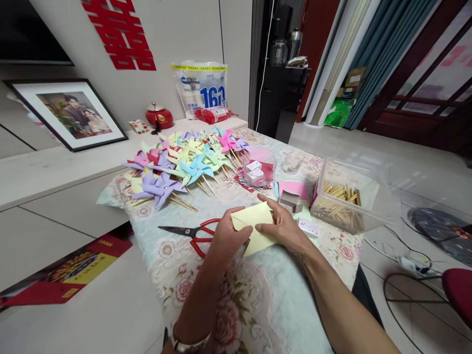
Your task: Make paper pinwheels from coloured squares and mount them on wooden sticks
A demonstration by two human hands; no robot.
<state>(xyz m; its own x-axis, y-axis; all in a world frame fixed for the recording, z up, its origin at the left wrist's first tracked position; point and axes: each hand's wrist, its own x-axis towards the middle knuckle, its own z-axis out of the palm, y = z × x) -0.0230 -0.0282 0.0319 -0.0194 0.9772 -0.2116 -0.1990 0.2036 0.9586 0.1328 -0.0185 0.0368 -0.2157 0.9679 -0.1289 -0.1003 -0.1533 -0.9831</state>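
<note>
Between my two hands is a pale yellow sheet of paper (260, 241), partly folded, with slits or creases running toward its middle. My left hand (232, 233) grips its left side, thumb pressed on top. On the right side, my right hand (280, 221) pinches the paper with thumb and fingers; the fingers behind it are partly hidden. Red-handled scissors (195, 232) lie on the table just left of my left hand. Beyond them rests a pile of finished paper pinwheels (191, 164) in purple, yellow, blue, green and pink, on wooden sticks.
Right of my hands are a small white box (309, 227), an open grey box (289, 200) and a clear tub of short sticks (341, 201). A round clear container (260, 169) holds small boxes. A framed photo (70, 115) leans on the cabinet at left.
</note>
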